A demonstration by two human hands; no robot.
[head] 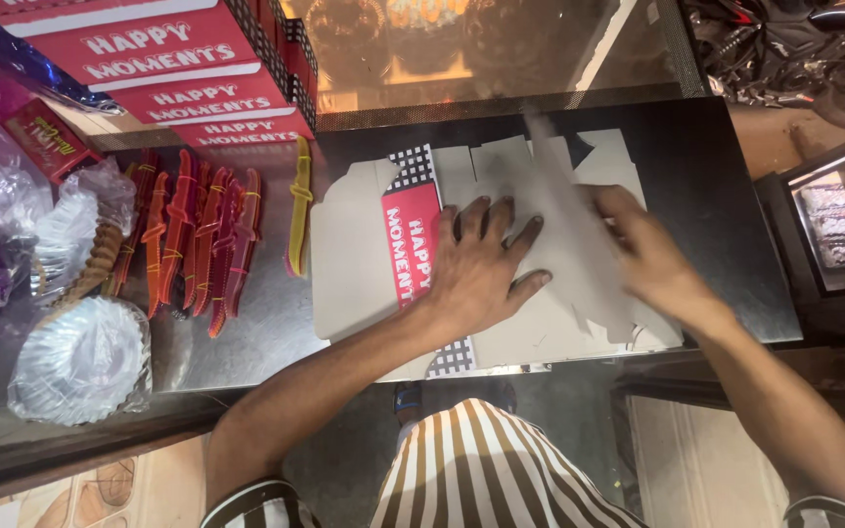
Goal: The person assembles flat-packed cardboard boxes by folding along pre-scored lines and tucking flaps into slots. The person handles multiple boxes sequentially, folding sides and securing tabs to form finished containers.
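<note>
Brown-and-white striped fabric of the person's shirt (481, 469) filled the bottom of the view, both forearms reaching out from it over the dark metal counter (726, 176). Left hand (478, 269) lay palm-down with fingers spread apart, pressing the flat grey cardboard box blank (354, 264) against the counter beside its red printed panel (411, 244) and a strip of black-and-white check. Right hand (643, 256) was blurred, so whether it pinched or merely pushed I could not tell — it rested on a long grey flap (564, 210) rising at a slant from the sheet. By my judgement the step in hand was folding that flap up along its crease; the next move would call for steady pressure from the left palm while the flap turned over. Farther left lay a stack of silver foil cups (80, 357), then rows of red and orange banded bundles (198, 240), and beyond them — at the far edge — a pile of red finished boxes (188, 68).
</note>
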